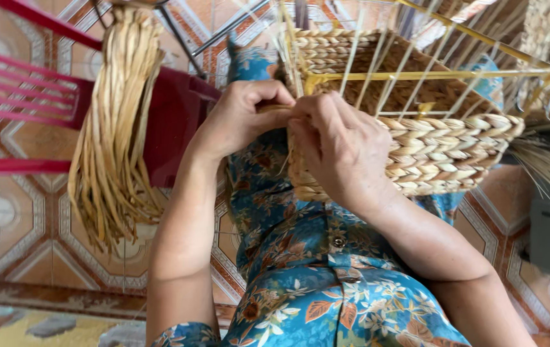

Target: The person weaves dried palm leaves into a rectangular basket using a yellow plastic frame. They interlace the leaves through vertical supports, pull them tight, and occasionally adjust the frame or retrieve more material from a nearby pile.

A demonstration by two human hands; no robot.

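Your half-woven basket [435, 144] rests on your lap, its long axis running left to right, open framed end pointing away from you. Your left hand [246, 115] and right hand [339, 144] both pinch a fibre strand [268, 108] at the basket's left edge, fingers curled tight.

A half-woven straw basket [435, 144] — tan braided rows on a yellow wire frame — rests tilted on the lap.
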